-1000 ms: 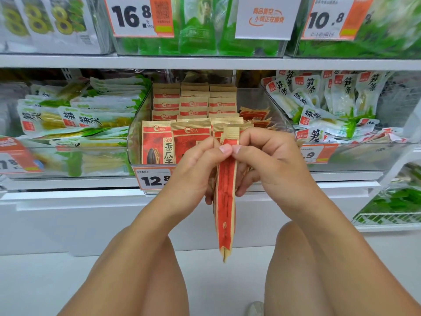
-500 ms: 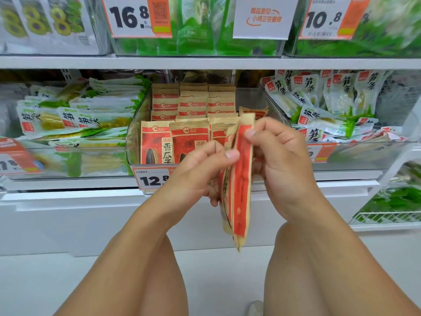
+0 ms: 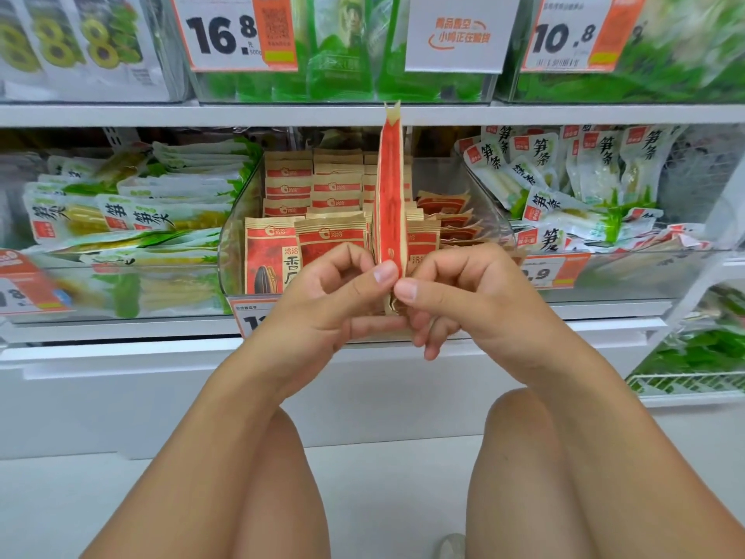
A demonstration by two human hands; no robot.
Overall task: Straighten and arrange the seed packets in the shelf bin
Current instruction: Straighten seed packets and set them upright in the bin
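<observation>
Flipped since a second ago, the held seed packet [image 3: 389, 195] now stands upright with its length rising above the hands, where before it hung down below them. It is seen edge-on, so its printed face is hidden and only a narrow red strip with tan ends shows. The left hand [image 3: 322, 304] pinches its lower end between thumb and curled fingers, and the right hand [image 3: 467, 300] pinches the same end from the other side; the two thumbs nearly meet at the packet's bottom edge. Whether one packet or several are held together cannot be told. Behind them sits the clear shelf bin [image 3: 238, 252], with more seed packets [image 3: 290, 195] standing in rows; those at the right side lie tilted and untidy. The hands cover the bin's front middle and most of its price tag [image 3: 252, 316]. Neighbouring bins hold green-and-white snack packs [image 3: 133, 211], partly blurred.
</observation>
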